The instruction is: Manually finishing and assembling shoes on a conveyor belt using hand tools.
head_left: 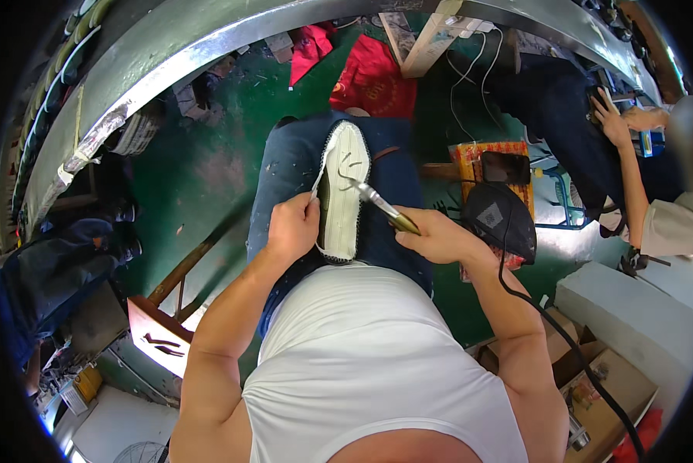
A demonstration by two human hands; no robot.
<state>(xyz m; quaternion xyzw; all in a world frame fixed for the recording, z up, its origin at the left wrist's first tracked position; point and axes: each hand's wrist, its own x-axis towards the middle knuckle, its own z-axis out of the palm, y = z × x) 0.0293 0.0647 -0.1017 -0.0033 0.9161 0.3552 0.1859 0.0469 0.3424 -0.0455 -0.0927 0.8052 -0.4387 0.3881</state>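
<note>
Across my lap lies a shoe [343, 212], bottom side up, its pale sole area ringed by a dark stitched edge and showing a few dark marks. My left hand [292, 225] pinches the shoe's left edge near the heel end. In my right hand [439, 234] is a hand tool [383, 205] with a slim metal shaft and an olive-gold handle. Its thin tip meets the sole near the middle; the tip's exact shape is too small to tell. Blue trousers [278, 166] are beneath the shoe.
A metal-edged bench [230, 42] curves across the far side. Red cloths [373, 77] lie on the green floor. At right are a black cap [499, 220], a phone [505, 167], a black cable [566, 336] and a cardboard box [613, 386]. Another person's hand [610, 117] shows at far right.
</note>
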